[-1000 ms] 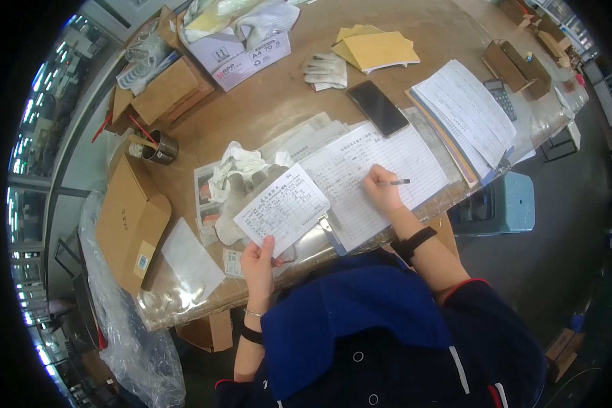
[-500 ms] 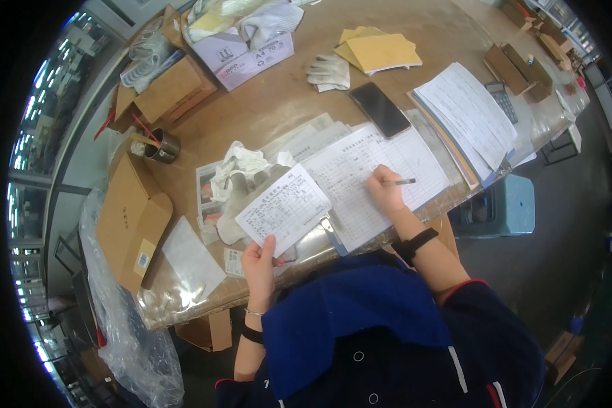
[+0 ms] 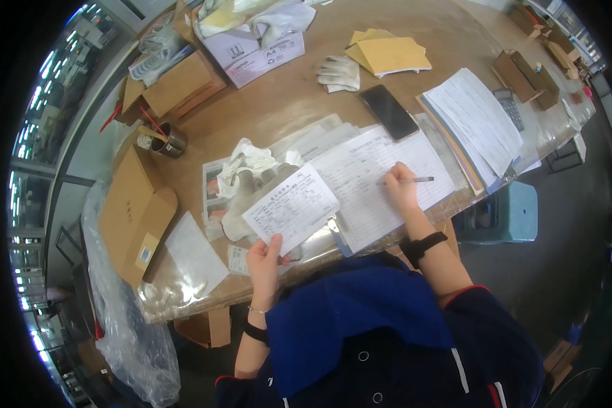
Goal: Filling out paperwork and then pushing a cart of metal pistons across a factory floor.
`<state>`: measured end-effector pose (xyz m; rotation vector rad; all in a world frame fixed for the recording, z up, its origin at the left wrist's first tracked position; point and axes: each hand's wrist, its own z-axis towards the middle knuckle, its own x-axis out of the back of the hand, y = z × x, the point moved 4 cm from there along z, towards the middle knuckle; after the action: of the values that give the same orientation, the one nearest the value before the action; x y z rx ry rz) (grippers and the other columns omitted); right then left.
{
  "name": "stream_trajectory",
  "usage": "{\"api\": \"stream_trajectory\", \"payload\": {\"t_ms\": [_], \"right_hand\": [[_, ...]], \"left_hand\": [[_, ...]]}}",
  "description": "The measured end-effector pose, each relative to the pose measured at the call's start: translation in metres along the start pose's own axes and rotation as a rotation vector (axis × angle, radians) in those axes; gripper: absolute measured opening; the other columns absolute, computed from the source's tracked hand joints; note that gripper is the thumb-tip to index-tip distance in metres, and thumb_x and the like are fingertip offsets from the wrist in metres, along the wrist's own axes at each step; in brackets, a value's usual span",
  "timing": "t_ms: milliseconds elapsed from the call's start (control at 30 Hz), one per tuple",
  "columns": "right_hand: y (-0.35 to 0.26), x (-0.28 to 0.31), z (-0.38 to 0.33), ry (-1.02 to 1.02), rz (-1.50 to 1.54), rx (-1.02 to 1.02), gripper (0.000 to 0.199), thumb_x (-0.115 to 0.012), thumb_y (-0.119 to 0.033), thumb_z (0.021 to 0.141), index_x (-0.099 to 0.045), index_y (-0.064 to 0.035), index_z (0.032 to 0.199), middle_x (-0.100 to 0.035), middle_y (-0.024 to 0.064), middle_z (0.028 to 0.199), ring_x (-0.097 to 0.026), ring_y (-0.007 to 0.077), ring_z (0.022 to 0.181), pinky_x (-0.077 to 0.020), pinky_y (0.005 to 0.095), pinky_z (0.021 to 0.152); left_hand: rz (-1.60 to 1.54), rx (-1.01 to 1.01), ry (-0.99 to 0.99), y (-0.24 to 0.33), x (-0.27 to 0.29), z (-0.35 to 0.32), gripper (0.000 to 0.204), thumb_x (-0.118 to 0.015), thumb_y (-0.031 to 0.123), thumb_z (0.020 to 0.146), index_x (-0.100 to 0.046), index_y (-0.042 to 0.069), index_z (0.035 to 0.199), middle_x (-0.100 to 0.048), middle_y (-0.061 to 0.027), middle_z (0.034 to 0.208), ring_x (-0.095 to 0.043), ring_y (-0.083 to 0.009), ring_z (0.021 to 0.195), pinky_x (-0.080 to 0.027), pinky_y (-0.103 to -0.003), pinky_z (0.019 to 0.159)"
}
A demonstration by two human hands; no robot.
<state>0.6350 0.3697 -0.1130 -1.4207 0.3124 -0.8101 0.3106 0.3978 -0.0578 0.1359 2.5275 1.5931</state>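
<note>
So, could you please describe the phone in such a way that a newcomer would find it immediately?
On the brown table, find the large form where the right hand holds a pen. The phone lies at the form's far edge, to the right of a pale glove. Unlike the glove and the stacked papers nearby, it is a dark, glossy rectangle.

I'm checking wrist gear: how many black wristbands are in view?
2: one black wristband behind the left hand, which holds a paper; a second wristband behind the right hand, which holds a pen. Sleeves could hide more.
</note>
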Motion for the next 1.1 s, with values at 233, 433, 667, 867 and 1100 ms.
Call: {"api": "stream_trajectory", "payload": {"t_ms": [233,433,667,867,1100], "right_hand": [[0.000,0.024,0.015,0.211,0.565,-0.364,0.025,-0.052,0.001,0.073,-0.037,-0.0093,0.056,-0.043,-0.0005,0.052,-0.038,0.0075,0.042,-0.0288,0.0212,0.037],[0.010,0.025,0.017,0.016,0.324,-0.211,0.018,-0.051,0.001,0.074,-0.042,-0.0062,0.060,-0.046,-0.0003,0.057,-0.040,0.0065,0.052,-0.0312,0.0207,0.048],[0.011,0.015,0.016,-0.043,0.138,-0.163,0.020,-0.051,0.003,0.072,-0.038,-0.0043,0.058,-0.036,-0.0024,0.053,-0.032,0.0053,0.053,-0.0286,0.0230,0.047],[0.009,0.020,0.017,-0.031,0.105,-0.096,0.021,-0.051,0.003,0.071,-0.037,-0.0040,0.057,-0.036,-0.0025,0.053,-0.032,0.0056,0.052,-0.0288,0.0235,0.046],[0.005,0.020,0.009,-0.009,0.050,-0.063,0.023,-0.052,0.003,0.072,-0.036,-0.0042,0.058,-0.034,-0.0015,0.054,-0.030,0.0062,0.053,-0.0284,0.0236,0.047]], "left_hand": [[0.027,0.008,0.002,0.001,-0.001,-0.001,0.023,-0.055,0.016,0.087,-0.058,-0.004,0.097,-0.063,-0.0069,0.076,-0.050,-0.0063,0.052,-0.040,-0.018,0.046],[0.028,0.016,0.016,0.000,-0.002,0.001,0.023,-0.055,0.015,0.087,-0.059,-0.004,0.097,-0.064,-0.0071,0.078,-0.051,-0.0061,0.052,-0.040,-0.017,0.045],[0.027,0.008,0.009,-0.001,0.000,0.002,0.022,-0.055,0.015,0.087,-0.059,-0.004,0.098,-0.064,-0.0070,0.079,-0.051,-0.0057,0.053,-0.040,-0.017,0.045],[0.034,0.031,-0.014,0.001,-0.004,0.000,0.023,-0.055,0.016,0.087,-0.059,-0.003,0.098,-0.064,-0.0073,0.079,-0.051,-0.0059,0.053,-0.040,-0.016,0.047],[0.035,0.023,-0.002,0.002,-0.002,-0.002,0.022,-0.055,0.016,0.087,-0.059,-0.003,0.097,-0.064,-0.0075,0.078,-0.052,-0.0065,0.052,-0.040,-0.017,0.047]]}}
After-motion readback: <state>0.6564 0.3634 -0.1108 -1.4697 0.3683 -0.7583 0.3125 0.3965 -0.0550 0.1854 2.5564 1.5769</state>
